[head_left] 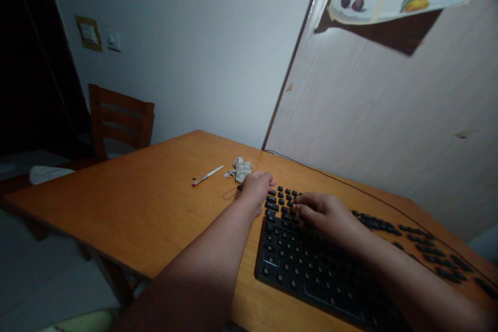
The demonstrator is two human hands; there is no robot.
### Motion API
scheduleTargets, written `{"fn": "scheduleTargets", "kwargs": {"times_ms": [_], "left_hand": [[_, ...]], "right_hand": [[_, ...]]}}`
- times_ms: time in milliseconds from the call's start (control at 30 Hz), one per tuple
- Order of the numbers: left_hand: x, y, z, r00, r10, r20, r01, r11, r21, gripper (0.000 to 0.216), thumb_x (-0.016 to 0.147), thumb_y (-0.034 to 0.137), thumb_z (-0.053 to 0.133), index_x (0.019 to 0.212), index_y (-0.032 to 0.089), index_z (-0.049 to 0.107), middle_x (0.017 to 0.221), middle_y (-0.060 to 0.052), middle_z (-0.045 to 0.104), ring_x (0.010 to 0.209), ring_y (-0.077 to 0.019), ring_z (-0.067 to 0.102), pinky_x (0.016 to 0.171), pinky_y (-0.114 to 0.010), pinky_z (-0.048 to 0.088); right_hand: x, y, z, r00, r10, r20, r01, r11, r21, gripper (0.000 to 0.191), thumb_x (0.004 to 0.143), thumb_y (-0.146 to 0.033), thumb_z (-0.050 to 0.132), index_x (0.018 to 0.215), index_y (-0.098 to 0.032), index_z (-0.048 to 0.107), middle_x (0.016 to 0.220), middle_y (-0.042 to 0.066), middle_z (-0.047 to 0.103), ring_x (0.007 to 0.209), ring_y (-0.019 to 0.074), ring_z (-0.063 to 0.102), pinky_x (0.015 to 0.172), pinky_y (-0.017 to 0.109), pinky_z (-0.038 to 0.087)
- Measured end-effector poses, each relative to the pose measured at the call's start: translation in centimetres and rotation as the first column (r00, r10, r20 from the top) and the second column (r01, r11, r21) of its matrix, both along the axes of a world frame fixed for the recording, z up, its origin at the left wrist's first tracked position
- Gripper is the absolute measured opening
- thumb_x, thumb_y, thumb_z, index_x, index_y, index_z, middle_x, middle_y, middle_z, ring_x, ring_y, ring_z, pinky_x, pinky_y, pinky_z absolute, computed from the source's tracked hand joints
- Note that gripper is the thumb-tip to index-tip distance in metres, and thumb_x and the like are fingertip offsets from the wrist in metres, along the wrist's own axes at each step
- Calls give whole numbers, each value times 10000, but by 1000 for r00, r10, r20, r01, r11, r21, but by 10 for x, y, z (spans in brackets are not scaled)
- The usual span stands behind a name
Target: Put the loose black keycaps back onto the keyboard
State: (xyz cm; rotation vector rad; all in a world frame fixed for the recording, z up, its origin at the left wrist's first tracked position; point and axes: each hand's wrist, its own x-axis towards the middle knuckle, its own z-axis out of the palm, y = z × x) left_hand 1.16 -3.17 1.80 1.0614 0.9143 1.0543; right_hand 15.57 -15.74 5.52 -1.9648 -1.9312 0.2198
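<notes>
A black keyboard (295, 270) lies on the table, its keycaps off over the part that shows, with bare switch stems exposed. Beyond its far left corner, loose black keycaps (272, 199) lie in short rows. My right hand (324, 212) reaches over the keyboard, its thumb and fingertips pinched at a keycap in these rows. My left hand (257, 189) is beside the rows' left end, fingers curled; whatever they hold is hidden. A thin wire tool (230, 193) with a dark end shows just left of that hand.
A crumpled grey cloth or tissue (240, 168) and a white brush-like stick (208, 175) with a reddish end lie on the wooden table (155, 212). More keycaps (428, 249) are laid out at right. A black cable (334, 176) runs along the wall; a chair (120, 119) stands at left.
</notes>
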Motion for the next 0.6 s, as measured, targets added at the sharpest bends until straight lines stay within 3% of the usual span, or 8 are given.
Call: {"fn": "scheduleTargets", "kwargs": {"times_ms": [67,233,600], "left_hand": [[0,0,0,1000,2,-7,-2,1000,-2,63,678,197,585,639,158,554,664,-40,627,546,-94,503,496,-200,315],[-1,1,-2,1000,1,-25,-1,1000,9,67,679,200,575,630,157,561,657,-41,628,544,-95,497,502,-204,328],[-2,2,-3,999,-3,-39,3,1000,11,69,673,212,579,637,154,579,658,-44,638,538,-98,515,495,-207,327]], "right_hand": [[18,14,-2,998,-46,-36,46,999,-5,266,886,-369,496,914,-206,704,770,24,723,686,179,642,625,265,448],[42,44,-4,986,-150,66,151,989,-7,220,849,-334,556,878,-206,732,767,30,726,696,172,634,620,253,421],[39,96,-9,969,-89,228,95,995,-12,187,800,-348,680,901,-237,791,913,80,709,837,210,615,692,276,419]]}}
